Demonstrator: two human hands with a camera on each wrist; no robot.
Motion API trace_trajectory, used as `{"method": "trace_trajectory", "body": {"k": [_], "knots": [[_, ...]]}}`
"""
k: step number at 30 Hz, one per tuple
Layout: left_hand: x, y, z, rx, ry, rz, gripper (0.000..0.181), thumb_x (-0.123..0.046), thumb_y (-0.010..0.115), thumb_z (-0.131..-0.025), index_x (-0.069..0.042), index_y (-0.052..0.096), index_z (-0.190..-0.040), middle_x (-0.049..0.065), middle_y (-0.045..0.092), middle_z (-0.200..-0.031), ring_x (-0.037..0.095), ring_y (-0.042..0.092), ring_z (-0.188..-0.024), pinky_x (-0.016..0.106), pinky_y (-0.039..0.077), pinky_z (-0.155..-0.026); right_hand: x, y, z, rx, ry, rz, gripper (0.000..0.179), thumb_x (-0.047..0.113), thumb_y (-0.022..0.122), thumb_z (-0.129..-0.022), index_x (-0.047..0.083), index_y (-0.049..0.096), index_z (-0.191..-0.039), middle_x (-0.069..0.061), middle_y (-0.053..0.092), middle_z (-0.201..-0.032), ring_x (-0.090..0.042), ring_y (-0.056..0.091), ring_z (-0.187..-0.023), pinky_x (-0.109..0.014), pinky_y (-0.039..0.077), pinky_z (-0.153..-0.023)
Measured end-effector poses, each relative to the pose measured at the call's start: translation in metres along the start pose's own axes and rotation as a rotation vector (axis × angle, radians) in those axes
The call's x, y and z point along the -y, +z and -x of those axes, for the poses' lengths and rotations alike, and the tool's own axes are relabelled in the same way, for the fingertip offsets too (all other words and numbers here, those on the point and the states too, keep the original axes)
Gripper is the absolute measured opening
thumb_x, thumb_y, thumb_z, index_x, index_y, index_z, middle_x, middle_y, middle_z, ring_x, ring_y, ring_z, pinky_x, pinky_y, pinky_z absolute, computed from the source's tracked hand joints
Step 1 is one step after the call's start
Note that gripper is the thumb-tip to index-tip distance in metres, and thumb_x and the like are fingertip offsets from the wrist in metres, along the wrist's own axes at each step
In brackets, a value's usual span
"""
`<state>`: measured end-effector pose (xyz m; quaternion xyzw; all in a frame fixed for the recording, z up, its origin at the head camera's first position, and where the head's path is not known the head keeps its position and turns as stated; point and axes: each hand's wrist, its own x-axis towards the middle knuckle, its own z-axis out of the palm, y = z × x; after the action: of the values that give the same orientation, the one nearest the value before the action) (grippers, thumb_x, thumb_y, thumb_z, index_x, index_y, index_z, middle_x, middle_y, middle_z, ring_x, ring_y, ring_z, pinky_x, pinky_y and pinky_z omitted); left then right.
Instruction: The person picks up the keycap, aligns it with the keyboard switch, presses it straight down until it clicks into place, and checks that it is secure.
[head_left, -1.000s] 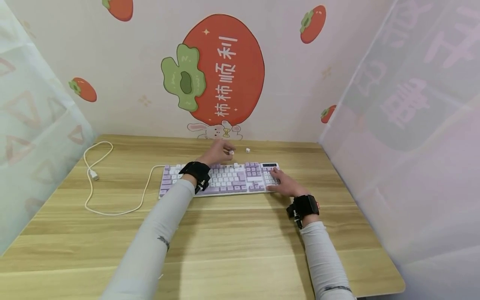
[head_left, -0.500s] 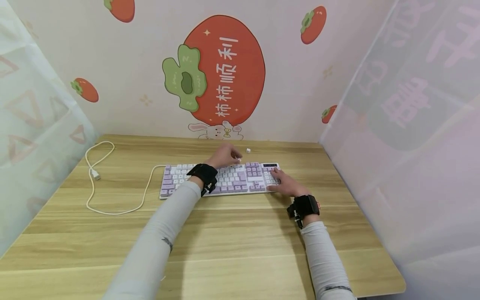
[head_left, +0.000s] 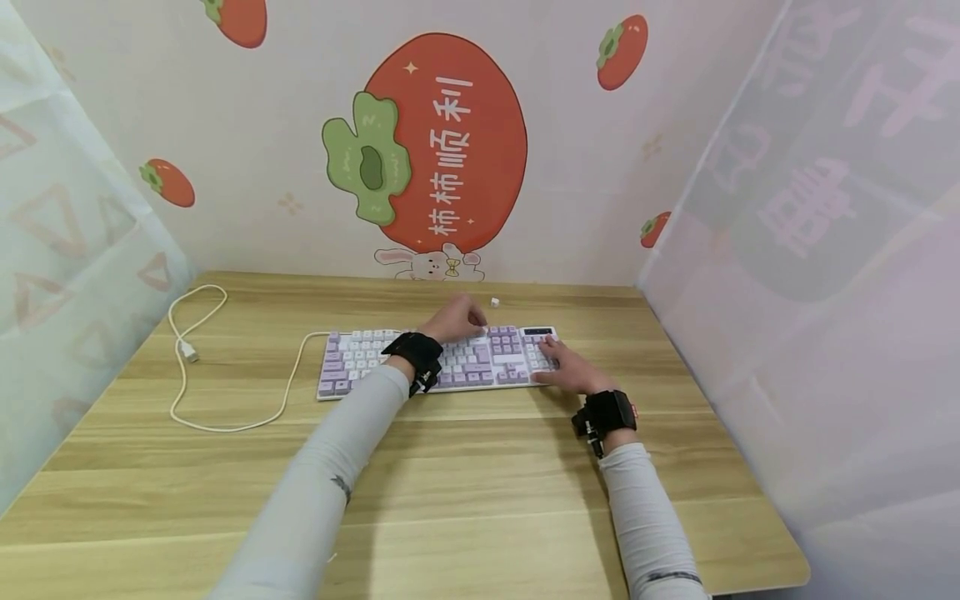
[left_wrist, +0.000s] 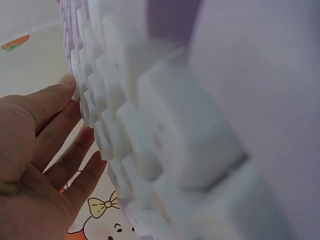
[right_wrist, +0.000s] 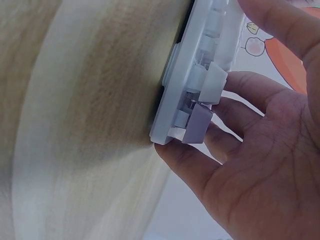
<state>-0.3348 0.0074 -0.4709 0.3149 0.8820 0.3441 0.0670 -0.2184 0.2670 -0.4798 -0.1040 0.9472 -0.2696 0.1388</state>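
Note:
A white and lilac keyboard (head_left: 360, 360) lies flat across the middle of the table. Over its back row, my left hand (head_left: 457, 320) pinches a small white keycap (left_wrist: 76, 94) between thumb and forefinger, right at the edge of the keys. The other fingers of that hand spread beyond the back edge in the left wrist view. My right hand (head_left: 572, 371) holds the keyboard's right end: fingers lie over the number pad (head_left: 538, 354) and the thumb presses the front edge. Another white keycap (head_left: 495, 302) sits loose on the table behind the keyboard.
A white cable (head_left: 225, 428) runs from the keyboard's back and loops over the left side of the wooden table (head_left: 480, 500), with its USB plug (head_left: 187, 351) lying there. A printed wall (head_left: 285, 150) rises right behind the table, with side panels left and right.
My left hand has moved from behind the keyboard rightward and down to its back row, carrying the keycap. My right hand and the loose keycap have stayed in place.

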Motion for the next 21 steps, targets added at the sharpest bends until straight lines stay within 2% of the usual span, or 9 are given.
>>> {"method": "trace_trajectory", "body": {"k": [8, 15, 21], "knots": [[0.0076, 0.0029, -0.0062, 0.015, -0.005, -0.023, 0.024, 0.000, 0.071, -0.091, 0.000, 0.076, -0.115, 0.011, 0.074, -0.107, 0.025, 0.063, -0.095, 0.037, 0.055, -0.088, -0.0007, -0.0013, 0.0002, -0.006, -0.004, -0.009, 0.081, 0.030, 0.066, -0.098, 0.000, 0.023, -0.160, -0.024, 0.008, -0.168, -0.044, 0.007, -0.154, -0.056, 0.013, -0.124], [0.0019, 0.0030, -0.0033, 0.016, -0.041, -0.026, 0.019, -0.001, 0.069, -0.094, -0.003, 0.079, -0.110, 0.010, 0.075, -0.108, 0.024, 0.065, -0.102, 0.039, 0.054, -0.096, 0.0011, -0.0017, 0.0010, -0.002, 0.007, -0.010, 0.080, 0.029, 0.065, -0.099, 0.001, 0.022, -0.160, -0.023, 0.008, -0.168, -0.043, 0.006, -0.155, -0.055, 0.014, -0.124], [0.0029, 0.0056, -0.0047, -0.011, -0.046, -0.092, 0.016, -0.006, 0.072, -0.093, -0.004, 0.079, -0.107, 0.008, 0.074, -0.105, 0.022, 0.066, -0.099, 0.037, 0.056, -0.091, 0.0006, -0.0008, -0.0013, 0.004, 0.012, 0.005, 0.080, 0.030, 0.065, -0.099, 0.002, 0.022, -0.160, -0.022, 0.008, -0.168, -0.042, 0.007, -0.155, -0.054, 0.014, -0.124]]}}
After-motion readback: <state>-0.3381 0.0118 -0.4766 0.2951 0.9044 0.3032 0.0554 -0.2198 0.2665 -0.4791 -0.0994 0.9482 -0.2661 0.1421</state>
